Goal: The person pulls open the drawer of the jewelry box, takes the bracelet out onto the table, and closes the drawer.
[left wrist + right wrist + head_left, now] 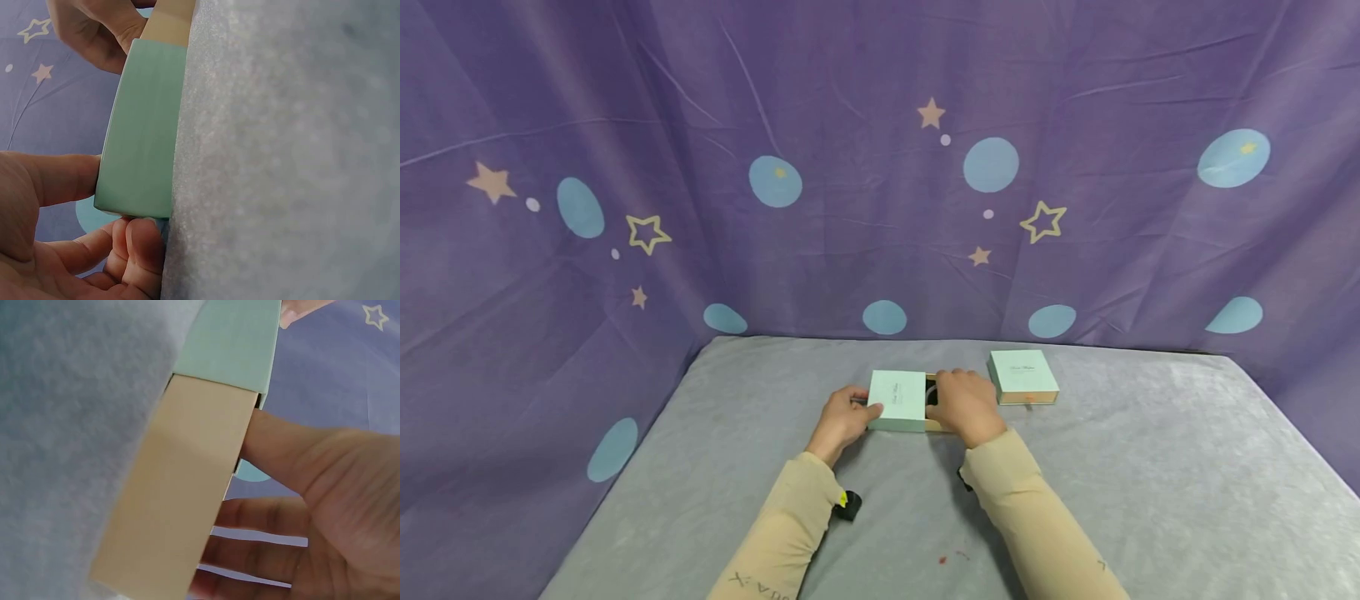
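A pale green gift box (897, 396) lies on the grey cloth with its tan drawer (181, 456) pulled partway out to the right. My left hand (841, 421) grips the sleeve's left end, thumb on its top face and fingers (144, 244) bent against the end. Over the drawer is my right hand (966, 404). Its thumb (275, 440) dips behind the near wall, and the other fingers reach down further right. In the drawer's dark inside, part of a light curved thing (931, 390) shows beside the right hand. The right fingertips are hidden, and I cannot tell what they hold.
A second pale green box (1024, 373), with a tan front and a small orange tab, stands at the back right. Grey cloth (715, 508) covers the table. Behind and to the left hangs a purple curtain (850, 100) with stars and blue spots.
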`<state>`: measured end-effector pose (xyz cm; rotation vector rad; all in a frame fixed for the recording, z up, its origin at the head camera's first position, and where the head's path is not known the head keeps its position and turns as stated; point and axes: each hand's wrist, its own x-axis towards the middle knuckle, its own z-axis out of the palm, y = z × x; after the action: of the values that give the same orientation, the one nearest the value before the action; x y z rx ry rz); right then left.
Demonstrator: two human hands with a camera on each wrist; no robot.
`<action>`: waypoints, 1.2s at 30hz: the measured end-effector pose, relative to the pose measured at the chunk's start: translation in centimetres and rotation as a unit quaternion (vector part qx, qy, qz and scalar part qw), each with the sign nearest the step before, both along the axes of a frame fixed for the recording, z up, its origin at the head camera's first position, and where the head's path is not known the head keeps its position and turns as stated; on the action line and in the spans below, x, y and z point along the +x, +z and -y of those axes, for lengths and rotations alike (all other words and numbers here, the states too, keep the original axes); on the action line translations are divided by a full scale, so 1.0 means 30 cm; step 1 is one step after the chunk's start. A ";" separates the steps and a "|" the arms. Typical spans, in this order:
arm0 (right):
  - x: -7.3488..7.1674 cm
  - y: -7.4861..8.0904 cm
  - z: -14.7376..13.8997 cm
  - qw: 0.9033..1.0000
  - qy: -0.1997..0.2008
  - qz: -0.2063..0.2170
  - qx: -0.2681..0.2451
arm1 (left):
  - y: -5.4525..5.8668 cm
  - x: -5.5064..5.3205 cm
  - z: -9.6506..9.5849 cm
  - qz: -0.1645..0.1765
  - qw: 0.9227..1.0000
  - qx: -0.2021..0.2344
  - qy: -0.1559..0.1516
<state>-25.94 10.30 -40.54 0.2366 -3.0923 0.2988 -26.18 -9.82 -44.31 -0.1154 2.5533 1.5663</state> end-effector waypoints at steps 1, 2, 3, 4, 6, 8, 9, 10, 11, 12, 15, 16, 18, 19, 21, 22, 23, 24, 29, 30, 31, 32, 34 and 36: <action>-0.001 0.003 0.001 1.000 0.003 0.001 0.007 | 0.000 0.000 0.000 0.000 1.000 0.000 0.000; -0.002 0.006 0.002 1.000 0.008 0.002 0.012 | 0.000 0.000 0.000 0.000 1.000 0.000 0.000; -0.005 0.007 0.002 1.000 0.013 0.002 0.016 | 0.000 0.000 0.000 0.001 1.000 0.000 0.000; -0.008 0.008 0.002 1.000 0.017 0.005 0.020 | -0.001 0.000 0.001 0.002 1.000 0.000 -0.001; -0.014 0.009 0.002 0.999 0.026 0.009 0.024 | -0.001 0.000 0.001 0.002 1.000 0.000 -0.002; -0.021 0.009 0.001 0.999 0.030 0.013 0.024 | -0.001 0.000 0.001 0.001 1.000 0.001 -0.001; -0.024 0.010 0.001 0.999 0.032 0.015 0.021 | -0.001 0.000 0.000 0.002 1.000 0.002 -0.001; -0.025 0.010 0.001 0.999 0.032 0.017 0.019 | -0.001 -0.001 -0.001 0.001 1.000 0.003 0.001; -0.026 0.011 0.000 0.999 0.033 0.018 0.015 | 0.000 -0.001 -0.002 0.000 1.000 0.004 0.002; -0.027 0.011 -0.001 0.999 0.035 0.018 0.012 | 0.000 -0.001 -0.003 -0.001 1.000 0.005 0.003; -0.025 0.010 -0.004 0.999 0.038 0.021 -0.011 | 0.002 0.001 -0.005 -0.002 1.000 0.006 0.005; -0.024 0.008 -0.005 0.999 0.039 0.021 -0.018 | 0.001 0.001 -0.005 -0.005 1.000 0.004 0.004; -0.022 0.005 -0.008 0.998 0.040 0.022 -0.034 | 0.002 0.004 -0.005 -0.006 1.000 0.003 0.004; -0.021 0.002 -0.009 0.998 0.040 0.022 -0.043 | 0.001 0.005 -0.005 -0.006 1.000 0.001 0.004; -0.020 -0.005 -0.013 0.998 0.042 0.019 -0.052 | 0.000 0.006 -0.004 -0.009 1.000 -0.001 0.003; -0.021 -0.008 -0.015 0.997 0.043 0.016 -0.055 | -0.001 0.006 -0.004 -0.010 1.000 -0.001 0.002; -0.022 -0.012 -0.017 0.997 0.046 0.012 -0.056 | -0.001 0.006 -0.004 -0.009 1.000 0.000 0.003; -0.023 -0.015 -0.020 0.997 0.048 0.007 -0.056 | 0.000 0.007 -0.005 -0.009 1.000 0.000 0.003; -0.029 -0.028 -0.034 0.997 0.055 -0.012 -0.046 | 0.002 0.008 -0.006 -0.006 1.000 0.000 0.004; -0.030 -0.029 -0.036 0.997 0.054 -0.014 -0.045 | 0.003 0.008 -0.006 -0.007 1.000 -0.001 0.003; -0.030 -0.029 -0.038 0.997 0.054 -0.015 -0.045 | 0.003 0.007 -0.006 -0.006 1.000 -0.002 0.002; -0.029 -0.029 -0.039 0.997 0.054 -0.018 -0.045 | 0.004 0.007 -0.005 -0.005 1.000 -0.002 0.003; -0.028 -0.028 -0.040 0.997 0.053 -0.020 -0.043 | 0.004 0.007 -0.005 -0.004 1.000 -0.002 0.002; -0.027 -0.026 -0.040 0.998 0.051 -0.022 -0.039 | 0.004 0.008 -0.004 -0.002 1.000 -0.002 0.002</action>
<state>-26.74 11.49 -41.33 0.3945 -3.0228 0.4091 -25.95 -9.69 -44.20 -0.1180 2.5614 1.5652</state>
